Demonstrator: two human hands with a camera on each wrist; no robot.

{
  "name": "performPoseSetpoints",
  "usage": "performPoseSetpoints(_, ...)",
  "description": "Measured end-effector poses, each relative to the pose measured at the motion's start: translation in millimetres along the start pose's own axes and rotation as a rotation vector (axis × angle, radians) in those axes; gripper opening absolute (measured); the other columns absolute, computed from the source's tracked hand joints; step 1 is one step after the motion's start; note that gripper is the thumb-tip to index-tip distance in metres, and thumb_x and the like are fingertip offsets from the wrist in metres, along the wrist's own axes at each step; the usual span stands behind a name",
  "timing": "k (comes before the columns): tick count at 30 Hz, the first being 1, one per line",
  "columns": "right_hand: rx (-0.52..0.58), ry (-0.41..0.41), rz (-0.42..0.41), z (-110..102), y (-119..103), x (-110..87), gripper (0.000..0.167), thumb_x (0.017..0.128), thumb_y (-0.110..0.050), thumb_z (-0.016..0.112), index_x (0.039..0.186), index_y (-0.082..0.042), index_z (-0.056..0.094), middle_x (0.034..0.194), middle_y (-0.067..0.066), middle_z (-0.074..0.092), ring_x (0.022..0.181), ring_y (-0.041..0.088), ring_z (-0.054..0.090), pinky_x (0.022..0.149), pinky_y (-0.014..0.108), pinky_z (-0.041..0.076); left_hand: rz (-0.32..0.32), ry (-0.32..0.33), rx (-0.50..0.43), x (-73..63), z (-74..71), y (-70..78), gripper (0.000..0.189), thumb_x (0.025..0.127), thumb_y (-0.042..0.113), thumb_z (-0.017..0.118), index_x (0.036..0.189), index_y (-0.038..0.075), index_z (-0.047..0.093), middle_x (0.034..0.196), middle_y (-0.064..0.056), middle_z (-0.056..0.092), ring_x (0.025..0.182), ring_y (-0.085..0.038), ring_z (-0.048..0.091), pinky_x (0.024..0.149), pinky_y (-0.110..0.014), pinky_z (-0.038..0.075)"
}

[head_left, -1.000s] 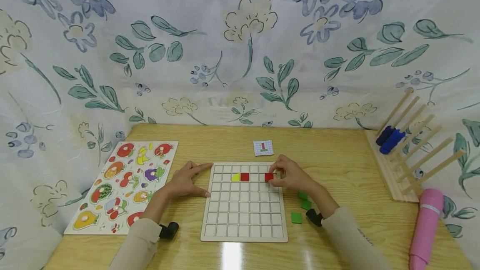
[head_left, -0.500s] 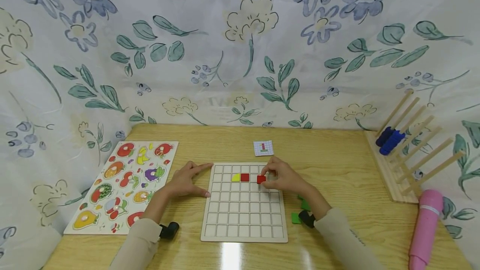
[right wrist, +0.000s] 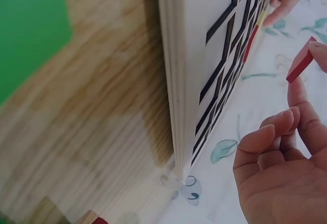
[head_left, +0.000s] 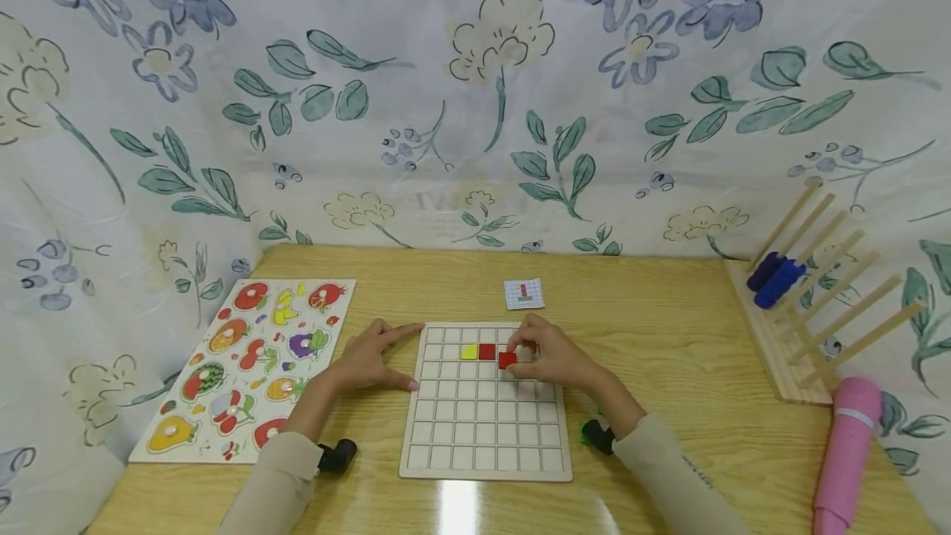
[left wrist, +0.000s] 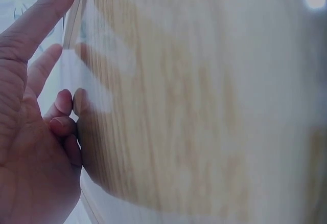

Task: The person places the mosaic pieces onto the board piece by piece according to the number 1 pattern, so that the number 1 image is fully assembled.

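Note:
My right hand [head_left: 553, 355] pinches a red square tile [head_left: 507, 360] between thumb and forefinger, over the upper part of a pale wooden grid board [head_left: 483, 436]. In the right wrist view that thin tile [right wrist: 300, 63] is tilted and stands off from the grid, the other fingers curled loosely. To its left, another red tile [head_left: 486, 352] lies in the second row beside a yellow tile [head_left: 469, 352] with a slanted side. My left hand [head_left: 366, 357] spans the board's left edge, forefinger at the top corner and thumb lower down; its remaining fingers bend in the left wrist view.
Behind the board lies a small card [head_left: 524, 293] with a printed red and green pattern. A fruit puzzle board [head_left: 248, 370] occupies the left side. A green tile [head_left: 585, 434] shows by my right wrist. At right stand a peg rack [head_left: 780, 345] and a pink cylindrical object [head_left: 849, 452].
My right hand has carried the red tile leftward across the second row, closer to the red tile lying there. The left hand has stayed at the board's edge.

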State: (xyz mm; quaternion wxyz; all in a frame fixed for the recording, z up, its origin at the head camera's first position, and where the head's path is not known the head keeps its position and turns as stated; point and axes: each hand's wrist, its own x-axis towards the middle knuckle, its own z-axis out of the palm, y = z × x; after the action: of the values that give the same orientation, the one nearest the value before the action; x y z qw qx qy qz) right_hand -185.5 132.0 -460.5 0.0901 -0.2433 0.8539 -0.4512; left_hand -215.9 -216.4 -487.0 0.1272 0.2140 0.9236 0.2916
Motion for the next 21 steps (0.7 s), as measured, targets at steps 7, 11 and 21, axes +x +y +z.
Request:
performPoseSetpoints(7, -0.007, -0.010, -0.021, 4, -3, 5.0, 0.017, 0.080, -0.014, 0.081, 0.094, -0.010, 0.073, 0.091, 0.011, 0.048, 0.080, 0.018, 0.044, 0.071, 0.025, 0.038, -0.010, -0.004, 0.004, 0.4, -0.8, 1.1, 0.098, 0.066, 0.057, 0.086, 0.150, 0.032, 0.044, 0.098, -0.004, 0.038, 0.081, -0.020, 0.032, 0.073, -0.039, 0.021)
performPoseSetpoints(11, -0.016, -0.017, -0.020, 7, -8, 9.5, 0.017, 0.080, -0.014, 0.080, 0.095, -0.010, 0.073, 0.090, 0.009, 0.048, 0.081, 0.019, 0.045, 0.071, 0.025, 0.039, -0.009, -0.005, -0.002, 0.2, -0.6, 1.5, 0.098, 0.066, 0.057, 0.086, 0.151, 0.032, 0.044, 0.099, -0.004, 0.038, 0.081, -0.020, 0.032, 0.074, -0.040, 0.020)
performPoseSetpoints(21, -0.010, -0.012, -0.051, 15, -15, 16.8, 0.017, 0.080, -0.015, 0.080, 0.093, -0.007, 0.073, 0.093, 0.015, 0.050, 0.081, 0.019, 0.045, 0.070, 0.024, 0.038, -0.012, -0.007, -0.006, -0.1, -1.8, 2.7, 0.097, 0.066, 0.056, 0.086, 0.150, 0.032, 0.045, 0.098, -0.004, 0.037, 0.082, -0.020, 0.032, 0.073, -0.039, 0.020)
